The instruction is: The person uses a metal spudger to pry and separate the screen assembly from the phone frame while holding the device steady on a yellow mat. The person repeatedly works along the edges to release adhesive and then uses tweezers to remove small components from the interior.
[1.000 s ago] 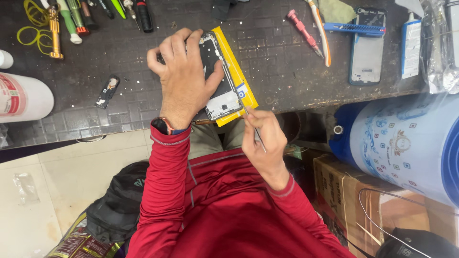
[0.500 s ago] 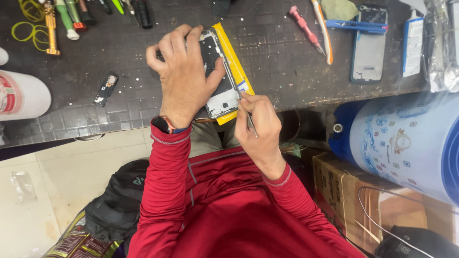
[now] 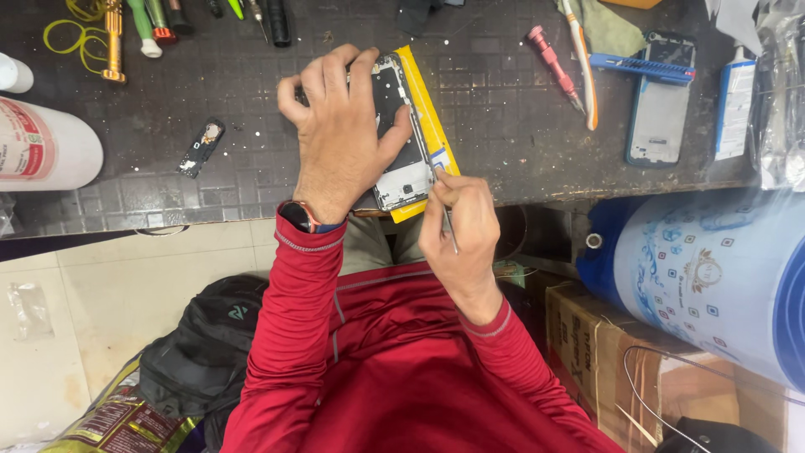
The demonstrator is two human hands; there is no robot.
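An opened phone [image 3: 401,159] with its back off lies on a yellow strip [image 3: 429,126] at the near edge of the dark workbench [image 3: 503,109]. My left hand [image 3: 340,126] presses down over the phone and covers most of it. My right hand [image 3: 459,231] grips thin metal tweezers [image 3: 443,201], their tip touching the phone's lower right corner. Both arms are in red sleeves, with a watch on the left wrist.
A red screwdriver [image 3: 553,71], another phone [image 3: 661,101], a white tube [image 3: 736,101] and a small dark part [image 3: 201,148] lie on the bench. A white bottle [image 3: 46,144] lies left. A blue-white drum [image 3: 713,277], cardboard box [image 3: 604,344] and black backpack [image 3: 197,352] sit below.
My right hand has moved up to the phone, bringing the tweezers' tip onto its lower right corner. My left hand stays pressed on the phone.
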